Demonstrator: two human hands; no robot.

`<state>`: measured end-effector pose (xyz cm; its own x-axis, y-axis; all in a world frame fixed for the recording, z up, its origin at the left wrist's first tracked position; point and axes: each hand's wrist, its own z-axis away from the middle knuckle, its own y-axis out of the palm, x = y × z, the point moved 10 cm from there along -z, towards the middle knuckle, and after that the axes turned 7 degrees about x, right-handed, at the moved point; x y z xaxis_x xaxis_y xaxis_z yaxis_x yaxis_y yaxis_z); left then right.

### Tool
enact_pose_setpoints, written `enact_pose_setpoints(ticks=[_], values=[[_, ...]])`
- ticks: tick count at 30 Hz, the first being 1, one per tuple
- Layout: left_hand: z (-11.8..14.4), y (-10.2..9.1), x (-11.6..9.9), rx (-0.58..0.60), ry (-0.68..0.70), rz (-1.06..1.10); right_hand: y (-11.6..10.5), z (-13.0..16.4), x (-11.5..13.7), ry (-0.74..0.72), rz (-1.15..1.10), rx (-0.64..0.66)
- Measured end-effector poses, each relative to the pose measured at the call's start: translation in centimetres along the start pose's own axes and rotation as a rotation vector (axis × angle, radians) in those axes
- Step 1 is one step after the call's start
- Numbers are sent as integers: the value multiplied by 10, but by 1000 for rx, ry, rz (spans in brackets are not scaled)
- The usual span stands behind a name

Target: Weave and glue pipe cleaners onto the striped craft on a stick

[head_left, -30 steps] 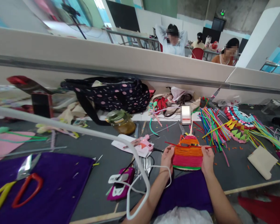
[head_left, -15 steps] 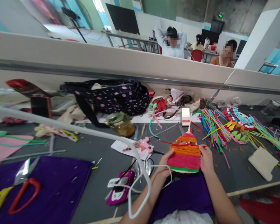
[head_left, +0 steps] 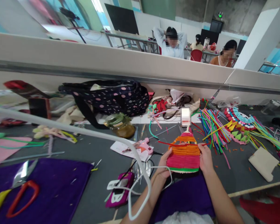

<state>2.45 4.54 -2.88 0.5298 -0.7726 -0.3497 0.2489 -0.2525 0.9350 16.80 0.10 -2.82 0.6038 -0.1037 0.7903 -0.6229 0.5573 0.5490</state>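
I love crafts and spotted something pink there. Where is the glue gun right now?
The glue gun lies on white paper on the grey table, left of the left hand, in front of the amber jar.

bag: a dark fabric bag with pink dots (head_left: 112, 96) is lying against the desk's far edge.
jar: a glass jar with a green lid (head_left: 120, 123) is sitting just in front of the bag.
glue gun: a pink glue gun (head_left: 143, 145) is resting on white paper mid-desk.
sticks: a bundle of thin coloured sticks (head_left: 212, 127) is fanning out toward the far right edge.
scissors: red-handled scissors (head_left: 21, 189) are lying on purple cloth (head_left: 58, 186) at the near left corner.
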Motion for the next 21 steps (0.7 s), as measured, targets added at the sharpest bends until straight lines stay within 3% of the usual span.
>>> enact_pose_setpoints(ticks=[4,6,8,10,12,14,16,18,21], values=[[-1,3,-4,1,15,16,-4,-6,-5,5,52,37],[0,9,-7,12,18,33,-21,-8,1,-55,151,-36],[2,14,-10,13,23,44,-45,-1,25,-232,321,-217],[4,17,-13,-1,30,45,-52,19,61,-505,561,-377],[5,18,-12,-21,28,35,-21,41,88,-769,851,-310],[6,17,-6,-36,5,20,31,54,88,-919,1142,-10],[6,15,2,-49,-26,4,70,63,77,-954,1348,210],[7,11,9,-66,-50,-4,89,65,69,-948,1454,262],[11,4,12,-93,-64,-26,96,61,61,-909,1504,265]])
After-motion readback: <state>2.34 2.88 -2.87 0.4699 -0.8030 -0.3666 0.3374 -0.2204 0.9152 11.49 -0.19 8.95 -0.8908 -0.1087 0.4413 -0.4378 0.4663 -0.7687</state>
